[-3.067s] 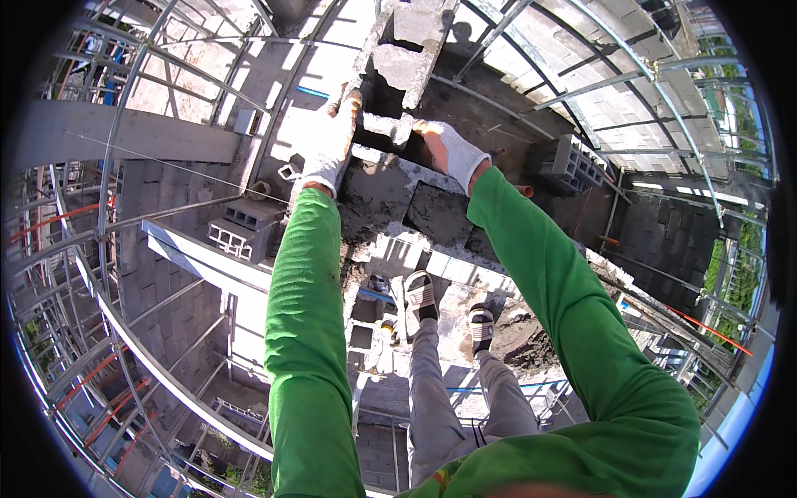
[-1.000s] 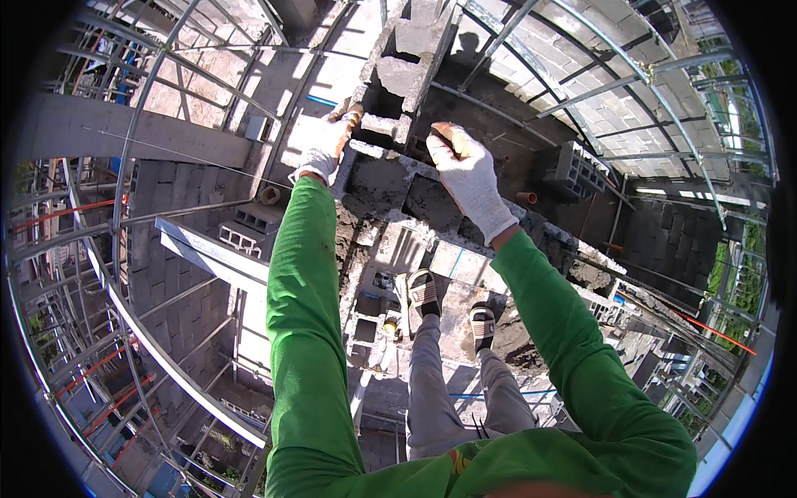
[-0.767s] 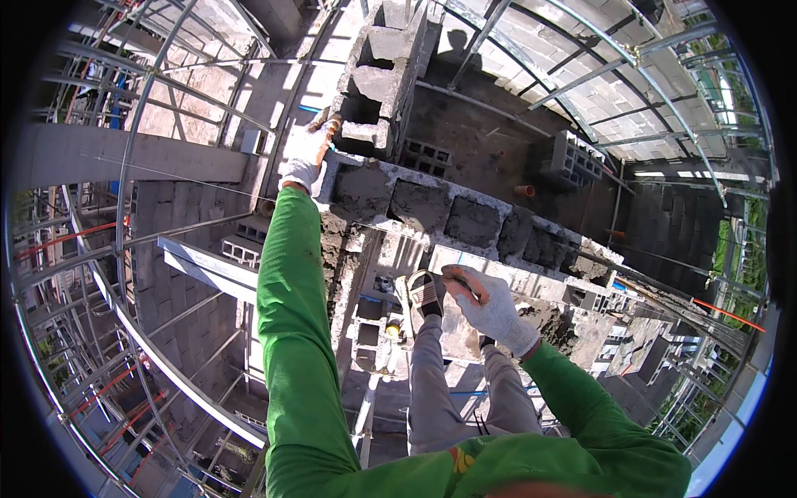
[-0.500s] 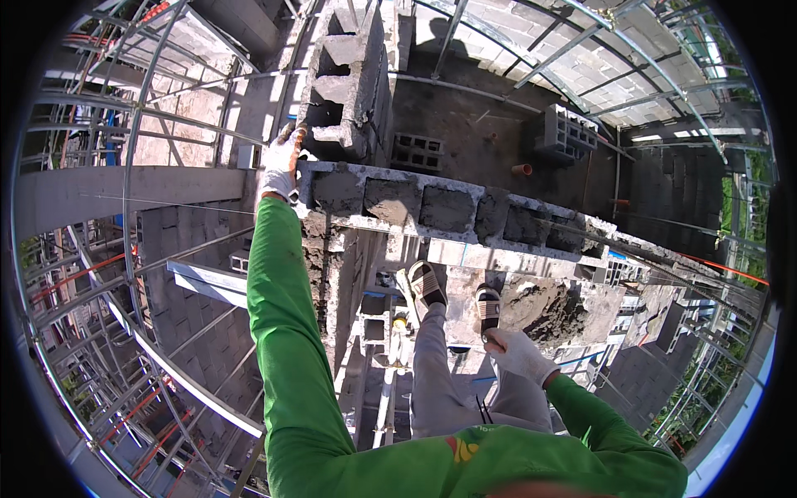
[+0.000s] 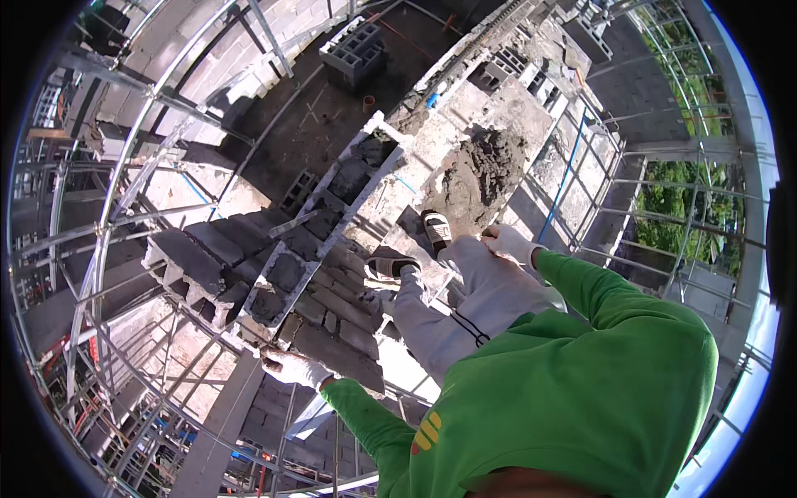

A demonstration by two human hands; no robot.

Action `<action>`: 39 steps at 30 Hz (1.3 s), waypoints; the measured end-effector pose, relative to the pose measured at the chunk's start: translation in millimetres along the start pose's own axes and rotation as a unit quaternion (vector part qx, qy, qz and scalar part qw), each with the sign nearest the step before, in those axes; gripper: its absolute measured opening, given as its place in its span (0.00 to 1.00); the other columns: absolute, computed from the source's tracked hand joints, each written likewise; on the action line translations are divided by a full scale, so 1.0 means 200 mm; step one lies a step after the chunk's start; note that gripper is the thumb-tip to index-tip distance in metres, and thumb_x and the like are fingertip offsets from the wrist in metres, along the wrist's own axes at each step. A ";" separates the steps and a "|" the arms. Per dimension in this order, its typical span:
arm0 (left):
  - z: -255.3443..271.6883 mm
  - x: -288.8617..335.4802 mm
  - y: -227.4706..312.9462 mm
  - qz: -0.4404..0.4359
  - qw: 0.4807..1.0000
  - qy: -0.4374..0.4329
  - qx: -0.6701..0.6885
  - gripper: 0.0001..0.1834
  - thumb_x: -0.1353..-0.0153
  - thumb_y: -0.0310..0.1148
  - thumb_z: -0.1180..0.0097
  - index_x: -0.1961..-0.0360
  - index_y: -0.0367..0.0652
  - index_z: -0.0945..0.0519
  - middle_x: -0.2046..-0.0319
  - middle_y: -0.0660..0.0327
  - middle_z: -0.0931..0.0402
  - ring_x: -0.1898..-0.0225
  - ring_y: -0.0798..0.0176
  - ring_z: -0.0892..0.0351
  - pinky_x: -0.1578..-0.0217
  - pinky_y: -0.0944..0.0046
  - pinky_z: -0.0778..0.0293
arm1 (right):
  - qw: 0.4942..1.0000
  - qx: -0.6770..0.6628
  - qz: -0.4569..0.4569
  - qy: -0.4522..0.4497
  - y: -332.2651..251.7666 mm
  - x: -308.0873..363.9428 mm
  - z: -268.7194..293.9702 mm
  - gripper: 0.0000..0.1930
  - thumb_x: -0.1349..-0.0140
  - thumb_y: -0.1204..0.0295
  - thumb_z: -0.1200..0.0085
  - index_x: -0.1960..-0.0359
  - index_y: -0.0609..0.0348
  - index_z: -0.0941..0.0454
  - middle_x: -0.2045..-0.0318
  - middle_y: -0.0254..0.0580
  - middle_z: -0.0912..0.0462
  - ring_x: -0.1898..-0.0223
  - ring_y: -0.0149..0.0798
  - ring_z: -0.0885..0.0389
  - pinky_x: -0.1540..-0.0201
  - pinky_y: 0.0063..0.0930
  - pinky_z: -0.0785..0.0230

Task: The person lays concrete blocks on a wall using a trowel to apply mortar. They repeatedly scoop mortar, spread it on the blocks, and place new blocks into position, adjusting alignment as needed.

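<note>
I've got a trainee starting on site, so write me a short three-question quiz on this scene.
1. True or false: the right hand is pressed into the heap of mortar.

2. Fill in the colour: the pipe stub on the dark floor is ____.

3. Multiple choice: which of these is nearest to the left hand?
A) the pipe stub
B) the block wall with mortar in its cells
C) the heap of mortar

Key:
1. False; it is at the grey trousers, apart from the mortar.
2. Orange.
3. B
</note>
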State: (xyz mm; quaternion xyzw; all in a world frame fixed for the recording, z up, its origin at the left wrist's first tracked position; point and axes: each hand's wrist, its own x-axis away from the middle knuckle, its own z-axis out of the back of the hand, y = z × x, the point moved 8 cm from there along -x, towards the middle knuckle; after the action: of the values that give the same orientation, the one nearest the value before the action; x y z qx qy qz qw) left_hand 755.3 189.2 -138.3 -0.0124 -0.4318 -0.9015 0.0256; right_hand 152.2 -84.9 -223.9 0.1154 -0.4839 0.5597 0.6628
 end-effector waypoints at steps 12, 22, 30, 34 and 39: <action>-1.11 1.48 0.10 0.032 0.766 -0.636 -0.090 0.19 0.28 0.24 0.47 0.38 0.34 0.23 0.48 0.59 0.19 0.54 0.68 0.20 0.54 0.69 0.23 | 0.920 -0.325 -0.173 0.130 0.89 -0.08 -0.19 0.19 0.31 0.58 0.44 0.57 0.66 0.18 0.72 0.49 0.15 0.70 0.45 0.12 0.72 0.38 0.19; -1.23 1.48 0.17 0.041 0.729 -0.673 -0.119 0.16 0.26 0.32 0.42 0.42 0.37 0.20 0.61 0.67 0.21 0.62 0.73 0.25 0.58 0.70 0.27 | 0.824 -0.450 -0.330 0.103 1.05 0.61 -0.42 0.15 0.34 0.62 0.41 0.64 0.64 0.18 0.76 0.44 0.16 0.77 0.37 0.16 0.73 0.35 0.20; -0.93 1.05 0.21 0.056 0.706 -0.677 -0.202 0.13 0.27 0.32 0.43 0.45 0.41 0.18 0.61 0.69 0.22 0.64 0.73 0.24 0.64 0.70 0.25 | 0.822 -0.481 -0.257 0.165 0.92 0.64 -0.30 0.15 0.33 0.60 0.42 0.63 0.62 0.17 0.77 0.43 0.15 0.76 0.38 0.14 0.72 0.33 0.21; -0.83 0.98 0.27 0.041 0.710 -0.667 -0.224 0.14 0.25 0.35 0.46 0.43 0.41 0.20 0.61 0.61 0.18 0.65 0.65 0.17 0.70 0.63 0.20 | 0.813 -0.503 -0.202 0.213 0.88 0.56 -0.16 0.13 0.33 0.61 0.43 0.63 0.61 0.19 0.78 0.40 0.18 0.76 0.35 0.17 0.74 0.33 0.23; -0.70 1.02 0.34 0.076 0.771 -0.628 -0.072 0.06 0.26 0.32 0.45 0.53 0.44 0.19 0.74 0.77 0.34 0.76 0.81 0.39 0.78 0.73 0.44 | 0.759 -0.621 -0.127 0.149 0.86 0.45 -0.10 0.10 0.30 0.64 0.44 0.61 0.57 0.23 0.75 0.34 0.22 0.76 0.33 0.20 0.76 0.33 0.23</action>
State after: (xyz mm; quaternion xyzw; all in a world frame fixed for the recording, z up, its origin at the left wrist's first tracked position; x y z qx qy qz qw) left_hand 554.9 29.8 -164.6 -0.6105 -0.2834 -0.7162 -0.1843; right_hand 7.7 44.8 -230.8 -0.3463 -0.6017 0.0570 0.7175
